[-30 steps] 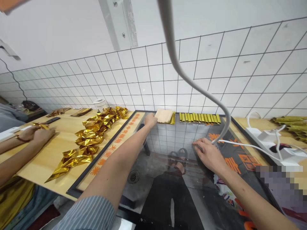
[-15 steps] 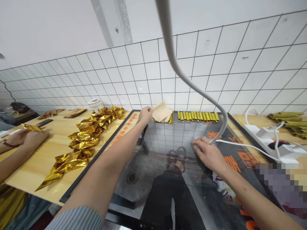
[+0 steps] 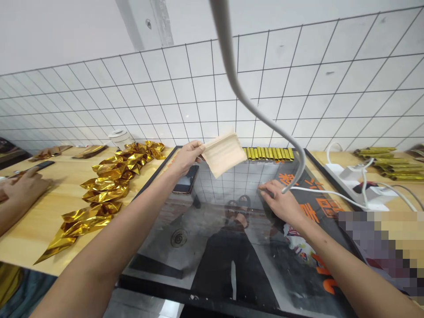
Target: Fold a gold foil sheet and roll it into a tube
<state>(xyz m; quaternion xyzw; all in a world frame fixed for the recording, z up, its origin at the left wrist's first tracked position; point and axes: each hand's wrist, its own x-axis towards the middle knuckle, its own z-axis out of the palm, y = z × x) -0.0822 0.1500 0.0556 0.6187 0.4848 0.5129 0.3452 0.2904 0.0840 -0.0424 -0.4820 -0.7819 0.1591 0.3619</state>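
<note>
Between the fingers of my left hand is the left corner of a beige paper sheet, raised and tilted above the back of the dark glass panel. Its far side reaches the left end of a row of gold paper rolls. My right hand rests over the glass, its fingers drawn together near the lower end of a hanging grey tube; what they hold, if anything, I cannot make out.
Folded gold foil pieces lie in a line on the wooden table at left. Another person's hand is beyond them. A phone lies on the glass. White power strips and more gold rolls are at right.
My left hand has lifted the beige sheet off the stack and brought it toward me. The phone shows more fully. The view has shifted slightly; my right hand keeps its pose.
</note>
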